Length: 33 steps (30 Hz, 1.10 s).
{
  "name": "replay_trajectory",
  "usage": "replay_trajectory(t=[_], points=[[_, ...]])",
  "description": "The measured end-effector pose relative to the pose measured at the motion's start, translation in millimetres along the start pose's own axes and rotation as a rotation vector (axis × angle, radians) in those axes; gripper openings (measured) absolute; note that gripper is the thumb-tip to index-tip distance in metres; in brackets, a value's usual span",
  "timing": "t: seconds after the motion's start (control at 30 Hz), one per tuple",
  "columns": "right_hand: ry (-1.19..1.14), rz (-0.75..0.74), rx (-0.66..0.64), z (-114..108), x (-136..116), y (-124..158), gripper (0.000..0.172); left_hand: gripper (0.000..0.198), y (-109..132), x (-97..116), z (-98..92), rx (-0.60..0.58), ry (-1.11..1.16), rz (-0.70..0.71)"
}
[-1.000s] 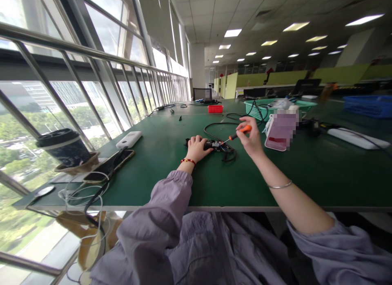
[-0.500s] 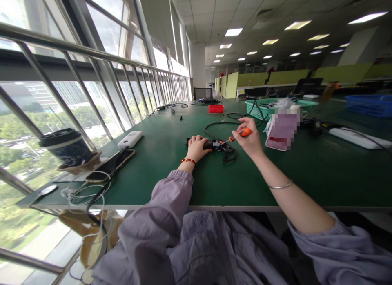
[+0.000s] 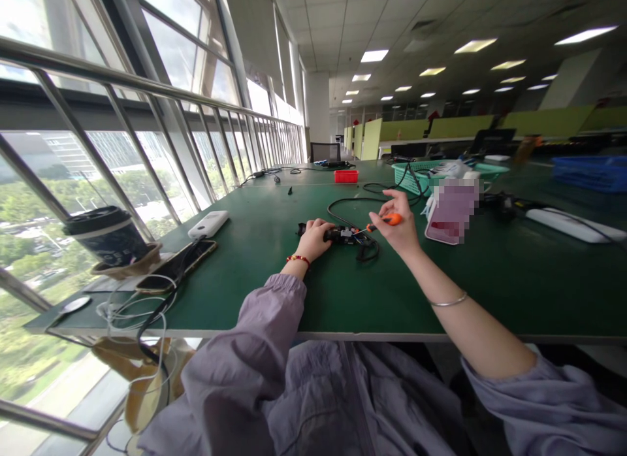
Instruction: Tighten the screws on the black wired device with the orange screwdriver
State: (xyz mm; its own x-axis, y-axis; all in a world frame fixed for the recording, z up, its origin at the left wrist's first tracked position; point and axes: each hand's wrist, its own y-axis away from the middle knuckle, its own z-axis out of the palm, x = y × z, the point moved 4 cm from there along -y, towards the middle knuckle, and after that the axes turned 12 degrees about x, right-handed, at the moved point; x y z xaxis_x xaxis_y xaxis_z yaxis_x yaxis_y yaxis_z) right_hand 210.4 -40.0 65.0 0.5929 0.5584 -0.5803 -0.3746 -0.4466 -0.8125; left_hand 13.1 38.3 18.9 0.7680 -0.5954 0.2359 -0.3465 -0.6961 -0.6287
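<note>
My left hand [image 3: 315,240] is wrapped over a black device [image 3: 337,234] lying on the green table [image 3: 274,279], its fingers closed around the device's left part. An orange-handled screwdriver [image 3: 391,219] is held between the fingers of my right hand [image 3: 399,227]. Its thin shaft slants down to the left, and the tip is at the right part of the device, too small to tell whether it touches. A black cable [image 3: 376,250] loops beside the device on the right.
A lidded cup [image 3: 105,237], a phone [image 3: 206,247], a white power bank [image 3: 209,225] and tangled cables lie on the left. Farther back are a red box [image 3: 346,176] and a green basket [image 3: 406,176]. A pink-screened object [image 3: 443,230] stands on the right.
The orange handle is slightly lower and tilts closer to level in my right hand. My left hand stays on the device. The view has shifted very slightly.
</note>
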Motion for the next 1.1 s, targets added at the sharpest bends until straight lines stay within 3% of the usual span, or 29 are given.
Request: replay_trajectory(t=[0.1,0.2,0.37,0.43,0.63,0.7,0.8,0.87,1.03,1.1], points=[[0.058,0.022,-0.008,-0.5,-2.2,-0.5,0.023,0.045,-1.5,0.8,0.2,-0.003,-0.043,0.027],[0.018,0.030,-0.001,0.4,-4.3,-0.4,0.017,0.044,-2.7,0.9,0.0,-0.012,-0.067,0.041],[-0.082,-0.019,0.012,2.5,-4.0,0.0,0.056,0.043,-2.4,0.3,-1.0,-0.010,-0.059,0.043],[-0.051,0.005,0.026,1.2,-2.5,-0.4,0.059,0.044,-1.9,-0.1,-0.9,-0.009,-0.052,0.039],[0.004,0.015,-0.009,0.0,-5.6,0.2,0.021,0.042,-1.6,0.0,-0.4,-0.017,-0.049,0.030],[-0.039,-0.008,0.000,0.9,-6.4,1.0,0.028,0.041,-1.8,0.0,-0.4,-0.021,-0.051,0.024],[-0.097,-0.046,0.016,2.0,-6.2,1.6,0.056,0.039,-1.9,-0.5,-0.1,-0.021,-0.047,0.021],[-0.077,-0.034,0.028,1.2,-5.2,1.3,0.060,0.039,-1.8,-0.8,0.1,-0.014,-0.041,0.025],[0.016,0.034,-0.032,0.2,-4.8,1.0,0.018,0.040,-0.9,-1.2,0.8,-0.020,-0.029,0.010],[-0.004,0.033,-0.035,0.6,-5.3,1.1,0.014,0.040,-0.8,-1.2,0.9,-0.020,-0.027,0.010]])
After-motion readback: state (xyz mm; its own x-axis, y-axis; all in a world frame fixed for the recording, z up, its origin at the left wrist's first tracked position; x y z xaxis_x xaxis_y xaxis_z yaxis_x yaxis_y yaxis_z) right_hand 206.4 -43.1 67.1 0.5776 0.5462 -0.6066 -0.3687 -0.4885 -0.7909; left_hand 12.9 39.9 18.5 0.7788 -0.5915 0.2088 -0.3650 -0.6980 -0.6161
